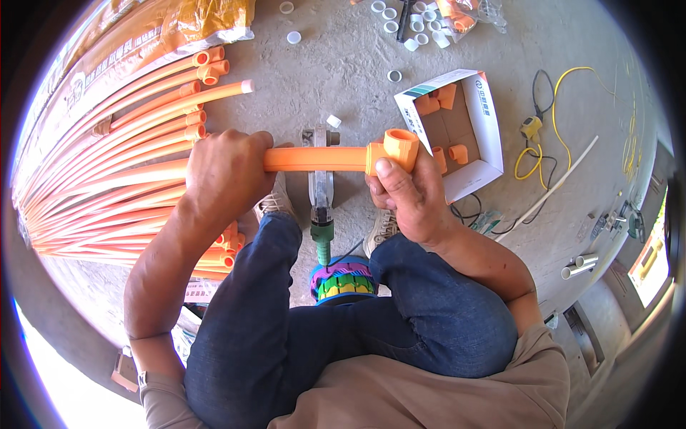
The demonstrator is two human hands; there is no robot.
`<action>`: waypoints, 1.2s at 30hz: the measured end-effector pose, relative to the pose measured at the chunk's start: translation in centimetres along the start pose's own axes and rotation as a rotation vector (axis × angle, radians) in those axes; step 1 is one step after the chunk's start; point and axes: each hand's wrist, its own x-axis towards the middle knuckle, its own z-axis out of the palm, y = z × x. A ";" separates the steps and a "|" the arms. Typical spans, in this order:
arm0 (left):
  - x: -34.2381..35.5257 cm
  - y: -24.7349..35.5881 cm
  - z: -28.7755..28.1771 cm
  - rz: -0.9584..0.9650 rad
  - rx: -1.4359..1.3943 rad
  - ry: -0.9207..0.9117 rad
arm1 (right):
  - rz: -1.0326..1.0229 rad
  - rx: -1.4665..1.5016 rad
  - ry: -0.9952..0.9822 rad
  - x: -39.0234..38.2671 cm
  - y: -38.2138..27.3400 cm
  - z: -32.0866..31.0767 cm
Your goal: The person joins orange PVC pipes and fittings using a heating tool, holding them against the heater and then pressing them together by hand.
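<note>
My left hand (227, 170) is wrapped round a long orange plastic pipe (314, 159), which runs on to the left over other pipes. An orange elbow fitting (394, 151) sits on the pipe's right end, its open mouth turned up. Thumb and fingers of my right hand (411, 191) close round this elbow from below. Beneath the pipe, between my feet, stands a pipe welding tool (321, 187) with a green handle (323, 239); the pipe partly hides its metal head. My palms are hidden.
Many orange pipes (107, 161), several with fittings, lie at the left. A white carton (493, 132) holding orange elbows stands at the right. White caps (389, 27) lie at the back. A colourful round stool (346, 280), yellow cable (564, 136) and pale rod (550, 189) are around me.
</note>
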 end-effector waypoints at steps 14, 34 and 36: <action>0.0 0.0 0.2 0.013 -0.032 0.009 | 0.004 -0.019 0.004 0.0 0.1 -0.1; -0.1 0.3 0.1 0.004 -0.028 0.059 | -0.070 -0.042 0.007 0.1 0.3 0.0; -0.2 0.2 0.5 0.021 -0.025 0.101 | -0.067 -0.055 0.005 -0.1 0.1 -0.1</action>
